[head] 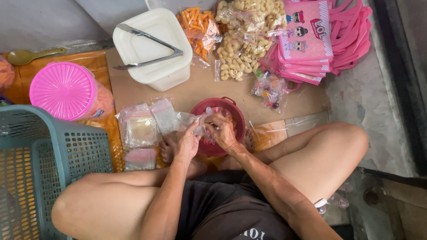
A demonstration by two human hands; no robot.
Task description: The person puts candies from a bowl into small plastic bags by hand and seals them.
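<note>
Left hand [186,143] and right hand [221,130] are pinched together on a small clear bag [199,124], held right over the red bowl [235,116] on the floor. Beside them sits the grey basket [53,151], then the white tub [153,46]; the bag's contents look blurred.

It looked like a home packing spot on a bare concrete floor [378,102] — snack bags [242,42], pink gift bags [311,40] and a laundry basket [40,164] lay spread around.
</note>
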